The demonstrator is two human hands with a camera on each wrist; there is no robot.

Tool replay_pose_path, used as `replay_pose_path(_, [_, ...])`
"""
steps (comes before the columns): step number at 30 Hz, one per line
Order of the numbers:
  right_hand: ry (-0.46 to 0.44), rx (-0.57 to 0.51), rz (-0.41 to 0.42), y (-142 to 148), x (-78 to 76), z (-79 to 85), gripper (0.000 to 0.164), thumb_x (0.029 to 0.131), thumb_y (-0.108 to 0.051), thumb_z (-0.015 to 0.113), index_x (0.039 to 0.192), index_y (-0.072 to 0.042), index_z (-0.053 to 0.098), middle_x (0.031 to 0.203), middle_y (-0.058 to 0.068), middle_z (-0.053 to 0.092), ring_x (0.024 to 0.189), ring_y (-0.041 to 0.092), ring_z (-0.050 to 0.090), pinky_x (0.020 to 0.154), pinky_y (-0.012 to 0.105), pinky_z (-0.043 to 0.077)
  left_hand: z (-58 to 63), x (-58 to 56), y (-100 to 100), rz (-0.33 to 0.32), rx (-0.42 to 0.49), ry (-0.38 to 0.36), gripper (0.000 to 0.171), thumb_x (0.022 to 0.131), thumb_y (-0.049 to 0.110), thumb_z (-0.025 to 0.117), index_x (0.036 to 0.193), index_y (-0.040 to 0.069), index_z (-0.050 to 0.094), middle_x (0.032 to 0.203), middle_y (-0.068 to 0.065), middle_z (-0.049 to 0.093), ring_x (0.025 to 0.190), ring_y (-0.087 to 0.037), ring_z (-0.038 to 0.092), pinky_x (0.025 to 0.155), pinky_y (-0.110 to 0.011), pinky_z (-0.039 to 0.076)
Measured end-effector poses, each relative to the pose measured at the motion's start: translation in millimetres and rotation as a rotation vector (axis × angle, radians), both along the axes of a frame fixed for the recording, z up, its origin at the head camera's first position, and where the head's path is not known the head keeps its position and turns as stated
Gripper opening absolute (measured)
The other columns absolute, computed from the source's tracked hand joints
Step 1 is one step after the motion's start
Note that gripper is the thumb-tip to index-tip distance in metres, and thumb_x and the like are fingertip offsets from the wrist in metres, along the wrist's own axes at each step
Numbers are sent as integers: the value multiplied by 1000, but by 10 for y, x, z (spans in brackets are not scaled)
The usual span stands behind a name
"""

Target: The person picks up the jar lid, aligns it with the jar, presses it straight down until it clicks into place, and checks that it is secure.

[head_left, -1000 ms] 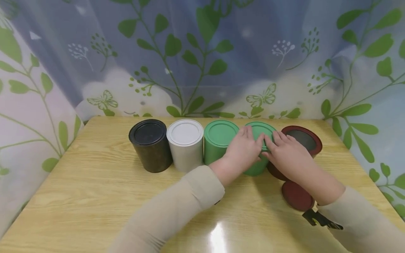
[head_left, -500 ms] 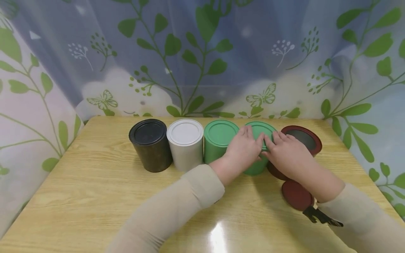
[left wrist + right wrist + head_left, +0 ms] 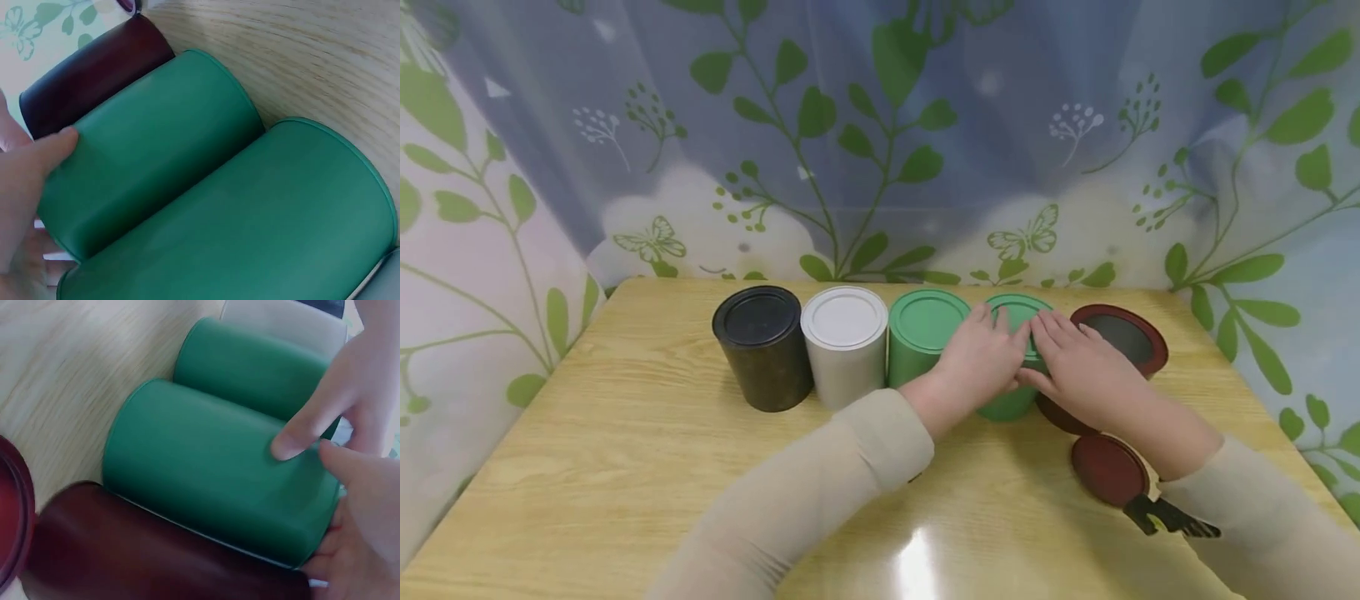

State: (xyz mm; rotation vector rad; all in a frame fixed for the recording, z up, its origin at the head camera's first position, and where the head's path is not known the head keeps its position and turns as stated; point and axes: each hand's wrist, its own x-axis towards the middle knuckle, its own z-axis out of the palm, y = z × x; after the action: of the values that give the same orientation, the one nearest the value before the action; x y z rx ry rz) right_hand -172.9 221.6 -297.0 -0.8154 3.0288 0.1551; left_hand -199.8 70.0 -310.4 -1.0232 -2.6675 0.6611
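Both hands press on the lid of the right-hand green canister (image 3: 1006, 407), which stands upright. My left hand (image 3: 977, 358) lays its fingers over the left part of that lid (image 3: 1018, 307). My right hand (image 3: 1086, 367) spreads straight fingers over the right part. In the left wrist view, the left thumb (image 3: 59, 147) touches the canister's side near its top. The right wrist view shows the other thumb (image 3: 290, 447) on the same side wall, with the right thumb (image 3: 334, 453) close by. The fingers hide much of the lid.
Left of the hands stand another lidded green canister (image 3: 928, 321), a white one (image 3: 847, 358) and a black one (image 3: 767, 358), in a row. At right, a dark red canister (image 3: 1063, 417) stands uncovered; its red lid (image 3: 1108, 469) lies on the wooden table (image 3: 625, 467). A patterned curtain hangs behind.
The fingers of my right hand have shifted slightly over the lid and come closer together. My left hand has stayed nearly in place. The whole head view has tilted a little.
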Motion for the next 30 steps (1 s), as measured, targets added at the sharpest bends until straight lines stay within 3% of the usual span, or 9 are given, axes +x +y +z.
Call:
replay_pose_path(4, [47,-36,46,50,-31,-49,67,95,-33,53,137,14,32,140,33,31,130,45,30,102,56,29,-1,-47,6,-1,82,-31,74,85,67,45,142,21,35,145,-12,35,128,-28,39,107,-41,27])
replay_pose_path(9, [88,-36,49,100,-46,-62,70,94,-39,53,139,11,33,141,30,33,128,44,33,101,58,27,-28,-104,20,-33,162,-135,72,86,61,50,139,17,31,148,-19,26,136,-30,26,109,-38,24])
replay_pose_path(14, [-2,-15,14,113,-118,-41,77,95,-51,43,143,7,27,146,27,25,133,43,23,103,63,16,-56,-122,22,-60,150,-124,67,90,57,45,140,15,30,146,-20,28,135,-30,28,107,-38,28])
replay_pose_path(19, [-61,-36,34,109,-192,4,78,95,-50,44,143,8,25,147,29,21,135,43,18,103,64,17,-34,-123,1,-60,150,-129,71,88,59,48,141,15,30,146,-19,29,134,-30,29,107,-38,29])
replay_pose_path(25, [-90,-39,16,93,-198,-11,84,94,-57,39,143,9,23,148,29,18,136,42,15,104,63,14,-14,-71,-68,2,93,-116,75,89,61,44,147,18,25,149,-17,27,136,-27,26,110,-37,23])
replay_pose_path(30, [-75,-26,-20,101,-118,-23,83,95,-55,39,143,10,22,147,30,18,136,44,14,104,62,13,-18,-15,-40,38,70,-131,75,91,59,41,150,18,20,150,-17,24,138,-27,22,111,-36,19])
